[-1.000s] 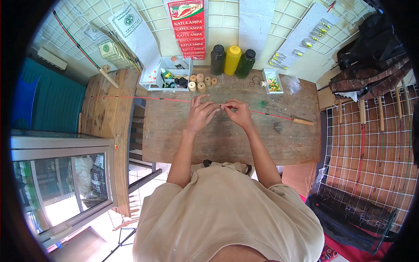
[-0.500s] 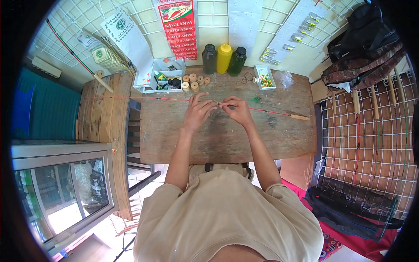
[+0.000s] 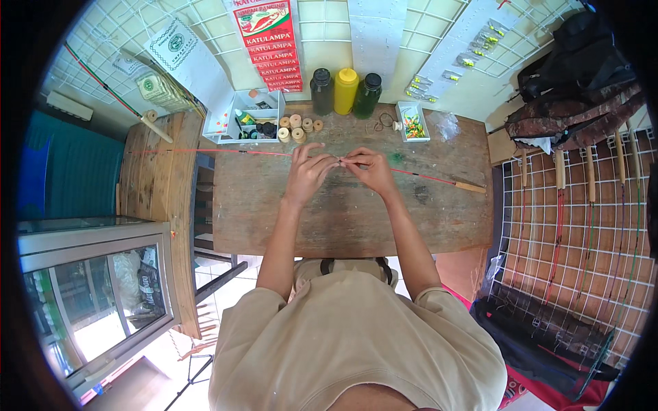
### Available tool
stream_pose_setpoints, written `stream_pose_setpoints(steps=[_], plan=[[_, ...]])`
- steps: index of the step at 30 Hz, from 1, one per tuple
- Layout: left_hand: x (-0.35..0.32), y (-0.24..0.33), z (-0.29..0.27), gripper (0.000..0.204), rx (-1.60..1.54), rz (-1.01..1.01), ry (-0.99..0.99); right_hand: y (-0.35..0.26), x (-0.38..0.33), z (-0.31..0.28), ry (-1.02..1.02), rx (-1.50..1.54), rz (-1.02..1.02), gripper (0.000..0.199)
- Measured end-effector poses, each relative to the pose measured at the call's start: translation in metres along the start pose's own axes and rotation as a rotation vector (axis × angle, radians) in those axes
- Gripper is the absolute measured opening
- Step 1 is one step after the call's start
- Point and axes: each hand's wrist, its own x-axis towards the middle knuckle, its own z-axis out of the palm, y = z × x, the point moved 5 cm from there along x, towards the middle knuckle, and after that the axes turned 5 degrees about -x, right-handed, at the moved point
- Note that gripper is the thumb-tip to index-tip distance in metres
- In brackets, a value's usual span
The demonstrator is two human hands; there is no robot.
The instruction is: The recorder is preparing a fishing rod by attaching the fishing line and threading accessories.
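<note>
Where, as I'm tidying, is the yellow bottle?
In the head view, the yellow bottle stands on the table, slightly right of top centre, between two dark bottles.

Your left hand [image 3: 307,178] and right hand [image 3: 371,171] nearly meet above the table [image 3: 329,222], fingers pinched around the slender red fishing rod [image 3: 433,178]. Its tan handle [image 3: 469,187] points to your right. Beyond your hands, wooden spools [image 3: 299,135] cluster beside a compartmented white box [image 3: 240,140], and a yellow squeeze bottle [image 3: 346,94] stands between two dark bottles [image 3: 321,94].
</note>
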Motion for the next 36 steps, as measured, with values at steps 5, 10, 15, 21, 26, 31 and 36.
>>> stream_pose_setpoints(steps=[5, 10, 15, 21, 26, 31, 36], plan=[[0.011, 0.005, 0.003, 0.017, 0.008, -0.019, -0.035, 0.002, 0.003, -0.009, -0.018, 0.028, 0.019, 0.016], [0.019, 0.011, 0.0, 0.014, 0.012, -0.042, -0.015, 0.0, 0.006, -0.014, -0.048, 0.041, 0.025, 0.019], [0.027, 0.016, -0.019, 0.011, 0.157, 0.021, 0.041, -0.008, 0.01, -0.019, -0.039, 0.026, 0.018, 0.018], [0.024, 0.002, -0.048, 0.009, 0.288, 0.049, 0.062, -0.007, 0.012, -0.015, -0.021, -0.007, 0.058, 0.017], [0.014, -0.02, -0.062, 0.011, 0.255, 0.068, 0.041, -0.015, 0.012, -0.002, 0.009, -0.022, 0.076, 0.016], [0.01, -0.031, -0.075, 0.01, 0.214, 0.118, 0.024, -0.021, 0.012, 0.015, 0.053, -0.054, 0.074, 0.014], [0.007, -0.042, -0.1, 0.011, 0.242, 0.123, -0.004, -0.042, 0.012, 0.034, 0.115, -0.105, 0.101, 0.009]])
